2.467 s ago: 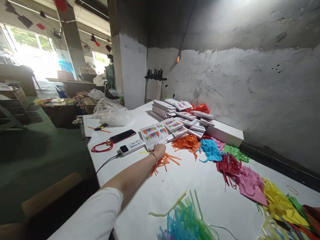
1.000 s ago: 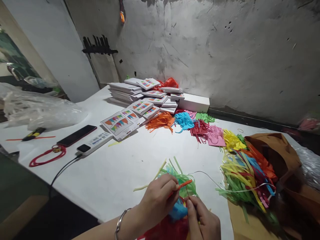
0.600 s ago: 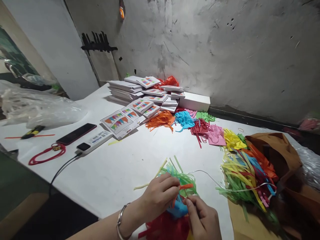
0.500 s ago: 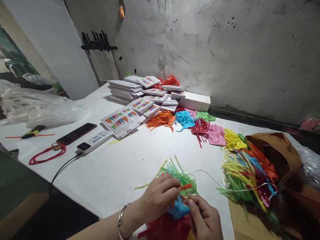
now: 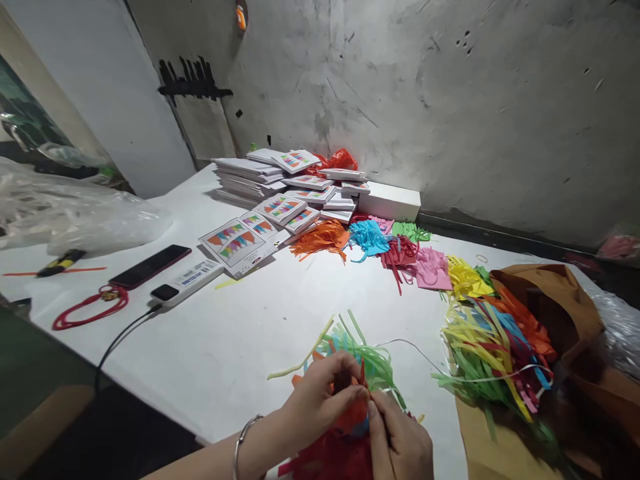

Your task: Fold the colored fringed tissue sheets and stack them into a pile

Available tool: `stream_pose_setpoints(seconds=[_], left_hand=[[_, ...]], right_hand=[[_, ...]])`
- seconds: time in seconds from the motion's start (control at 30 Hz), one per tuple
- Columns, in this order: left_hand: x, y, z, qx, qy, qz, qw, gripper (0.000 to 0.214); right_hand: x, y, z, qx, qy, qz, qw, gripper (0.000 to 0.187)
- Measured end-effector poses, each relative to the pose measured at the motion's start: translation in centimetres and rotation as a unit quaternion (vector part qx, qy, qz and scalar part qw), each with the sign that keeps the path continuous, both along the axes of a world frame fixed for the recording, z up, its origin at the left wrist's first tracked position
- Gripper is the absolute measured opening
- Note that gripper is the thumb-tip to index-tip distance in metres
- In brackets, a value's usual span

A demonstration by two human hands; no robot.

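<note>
the left hand point(image 5: 325, 403) seems to pinch an orange strip point(image 5: 363, 371) projecting above its fingertips point(image 5: 356, 396); the right hand point(image 5: 400, 433), narrow beside them, hides its hold. strip-working appears in hand, calling next for steadiness.

Stacked printed cards point(image 5: 250, 175), coloured fringe bundles point(image 5: 320, 240) and a scuffed bare wall point(image 5: 400, 93) mark a workshop.

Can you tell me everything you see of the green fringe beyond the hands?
The green fringe is a loose tuft of thin strips that look like tissue paper, some straight, others curled. It lies on the white table, with a yellowish strip beside it. A thin white cord leads off from it to the right. The left hand and right hand hide its near part; whether they touch it is unclear.
</note>
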State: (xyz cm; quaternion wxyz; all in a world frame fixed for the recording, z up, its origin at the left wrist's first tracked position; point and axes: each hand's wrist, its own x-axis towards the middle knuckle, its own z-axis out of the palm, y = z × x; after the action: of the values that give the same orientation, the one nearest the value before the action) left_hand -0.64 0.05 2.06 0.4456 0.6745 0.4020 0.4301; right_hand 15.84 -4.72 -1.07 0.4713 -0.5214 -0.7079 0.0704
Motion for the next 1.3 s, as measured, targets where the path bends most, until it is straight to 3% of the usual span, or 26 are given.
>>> stream_pose_setpoints(seconds=[0.2, 0.3, 0.47, 0.57, 0.77, 0.97, 1.1, 1.3], left_hand=[[-0.3, -0.3, 0.6, 0.164, 0.068, -0.006, 0.984, 0.005], [-0.4, -0.2, 0.7, 0.23, 0.069, -0.032, 0.97, 0.006], [-1.0, 0.3, 0.9, 0.278, 0.075, -0.1, 0.952, 0.014], [-1.2, 0.4, 0.9, 0.282, 0.078, -0.126, 0.948, 0.018], [-1.3, 0.5, 0.8, 0.291, 0.078, -0.116, 0.946, 0.015], [-1.7, 0.5, 1.8, 0.262, 0.053, -0.14, 0.953, 0.018], [-1.8, 0.5, 2.6, 0.214, 0.041, -0.158, 0.963, 0.022], [-1.9, 0.4, 3.1, 0.204, 0.069, -0.18, 0.96, 0.025]], right_hand=[[0.0, -0.2, 0.5, -0.015, 0.013, -0.041, 0.999, 0.033], [0.1, -0.1, 1.1, -0.056, 0.02, -0.01, 0.998, 0.034], [0.6, 0.5, 1.8, -0.144, 0.01, 0.043, 0.989, 0.04], [0.6, 0.6, 1.8, -0.185, 0.068, 0.046, 0.979, 0.041], [0.6, 0.2, 1.8, -0.319, 0.242, 0.101, 0.911, 0.048], [1.2, 0.4, 2.6, -0.403, 0.32, 0.224, 0.828, 0.069], [1.7, 0.5, 2.5, -0.424, 0.314, 0.258, 0.809, 0.067], [1.9, 0.5, 2.1, -0.458, 0.423, 0.289, 0.726, 0.08]])
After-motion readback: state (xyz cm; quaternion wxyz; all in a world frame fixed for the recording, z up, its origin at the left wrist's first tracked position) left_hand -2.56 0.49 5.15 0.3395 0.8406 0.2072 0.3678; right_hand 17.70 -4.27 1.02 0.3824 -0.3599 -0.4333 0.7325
